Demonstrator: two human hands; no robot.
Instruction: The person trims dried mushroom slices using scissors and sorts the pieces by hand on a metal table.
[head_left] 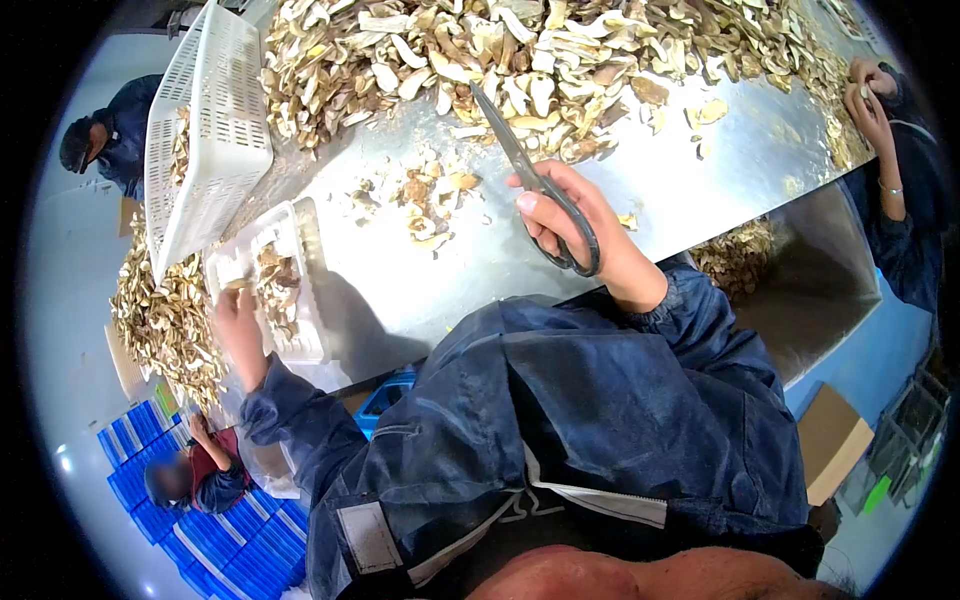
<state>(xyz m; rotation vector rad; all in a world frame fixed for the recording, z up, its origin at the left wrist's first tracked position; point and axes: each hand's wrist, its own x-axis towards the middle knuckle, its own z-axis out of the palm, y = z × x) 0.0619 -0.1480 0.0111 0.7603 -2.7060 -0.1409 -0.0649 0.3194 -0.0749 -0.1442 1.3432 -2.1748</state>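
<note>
Right hand [565, 215]: while it hovered above the shiny metal desk [690, 190], fingers gripped black-handled steel scissors [519, 155].
Left hand [238, 322]: was at the white rectangular plastic tray [311, 300]; finger grip could not be told.
Cream-and-brown mushroom slices [560, 60]: lay heaped beyond.

The metal scissors [518, 152] pair silvery-grey blades with black looped handles, and the thin, curled mushroom slices [520, 65] are mottled cream, tan and brown against the silver-grey sheet-metal table [440, 290]. The tall plastic basket [225, 150] is white, patterned with rows of narrow slots, and the shallow rectangular plastic tray [312, 285] is white too. Dark navy blue covers the loose fabric jacket [620, 400], broken by a whitish zip and a pale rectangular patch.
</note>
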